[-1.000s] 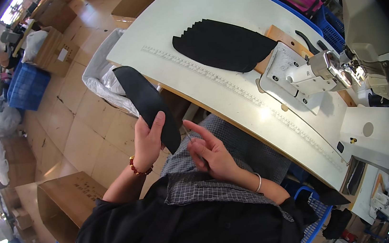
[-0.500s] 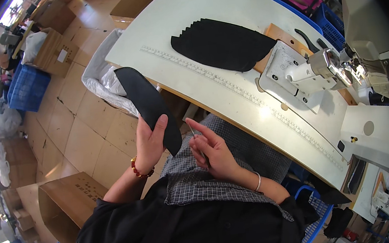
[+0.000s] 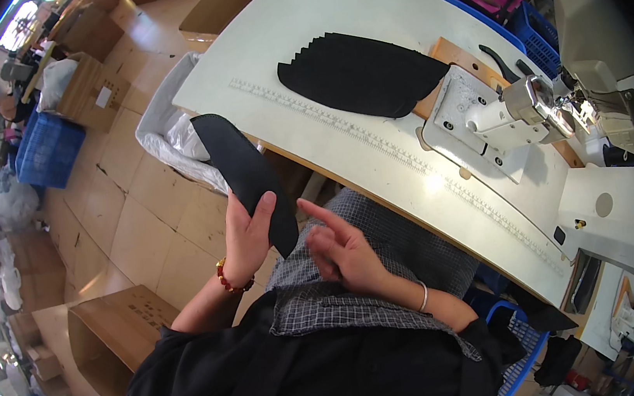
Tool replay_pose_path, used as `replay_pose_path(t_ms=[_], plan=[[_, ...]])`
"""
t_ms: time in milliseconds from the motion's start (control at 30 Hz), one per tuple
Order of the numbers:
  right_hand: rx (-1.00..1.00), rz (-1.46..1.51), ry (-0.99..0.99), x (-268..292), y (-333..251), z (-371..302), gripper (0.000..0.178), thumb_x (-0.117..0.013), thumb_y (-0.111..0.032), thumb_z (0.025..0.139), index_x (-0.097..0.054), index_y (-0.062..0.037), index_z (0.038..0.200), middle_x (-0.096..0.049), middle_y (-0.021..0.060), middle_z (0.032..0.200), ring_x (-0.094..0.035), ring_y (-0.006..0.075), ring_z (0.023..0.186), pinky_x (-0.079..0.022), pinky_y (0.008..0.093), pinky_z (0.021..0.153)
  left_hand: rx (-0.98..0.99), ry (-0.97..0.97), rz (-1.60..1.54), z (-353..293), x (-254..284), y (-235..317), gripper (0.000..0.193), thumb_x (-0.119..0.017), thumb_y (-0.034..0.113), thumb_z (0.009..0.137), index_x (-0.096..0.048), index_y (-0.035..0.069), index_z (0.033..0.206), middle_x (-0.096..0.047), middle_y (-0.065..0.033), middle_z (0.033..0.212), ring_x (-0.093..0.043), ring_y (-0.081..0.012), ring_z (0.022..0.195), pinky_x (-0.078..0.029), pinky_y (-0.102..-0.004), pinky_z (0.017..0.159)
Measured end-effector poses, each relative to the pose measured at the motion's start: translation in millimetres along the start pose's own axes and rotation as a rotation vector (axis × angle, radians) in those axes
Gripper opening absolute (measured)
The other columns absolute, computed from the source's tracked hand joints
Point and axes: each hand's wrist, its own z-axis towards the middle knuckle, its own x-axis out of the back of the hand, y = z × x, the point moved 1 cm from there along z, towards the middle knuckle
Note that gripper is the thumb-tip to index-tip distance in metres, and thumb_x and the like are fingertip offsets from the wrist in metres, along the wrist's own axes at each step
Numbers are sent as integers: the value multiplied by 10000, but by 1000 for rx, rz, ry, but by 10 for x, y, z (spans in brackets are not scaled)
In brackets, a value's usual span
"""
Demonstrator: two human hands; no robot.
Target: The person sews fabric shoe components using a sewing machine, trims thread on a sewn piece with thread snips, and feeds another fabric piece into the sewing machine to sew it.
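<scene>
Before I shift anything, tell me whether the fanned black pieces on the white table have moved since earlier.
No: the fanned black pieces show no visible shift against the ruler scale on the white table.

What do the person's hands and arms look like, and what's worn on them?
The left hand and right hand are both gloveless. A bracelet of dark red and amber-toned beads circles the left wrist; a thin, pale bangle is on the right. Black sleeves stop well short of both wrists.
</scene>
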Motion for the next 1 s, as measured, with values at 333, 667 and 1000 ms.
replay_pose_path(t_ms=[333,667,1000], plan=[[27,23,-31,41,16,28,494,-505,-126,986,-369,-146,1461,-465,-22,785,-385,41,514,-349,189,440,83,-176,195,-37,50,43,298,-459,191,1017,-480,-1,1243,-578,-26,1077,-523,-72,923,-449,-242,806],[30,69,104,82,21,73,481,-500,-129,988,-387,-154,1454,-435,-35,743,-388,37,513,-350,186,438,122,-207,191,-118,47,48,302,-454,186,1018,-470,-2,1254,-578,-23,1060,-523,-70,919,-453,-239,807],[28,59,30,60,38,41,505,-485,-148,999,-331,-150,1479,-495,-13,808,-381,40,517,-325,182,436,123,-201,210,-153,73,21,302,-448,180,1018,-464,-3,1257,-571,-22,1068,-519,-71,930,-450,-237,813]])
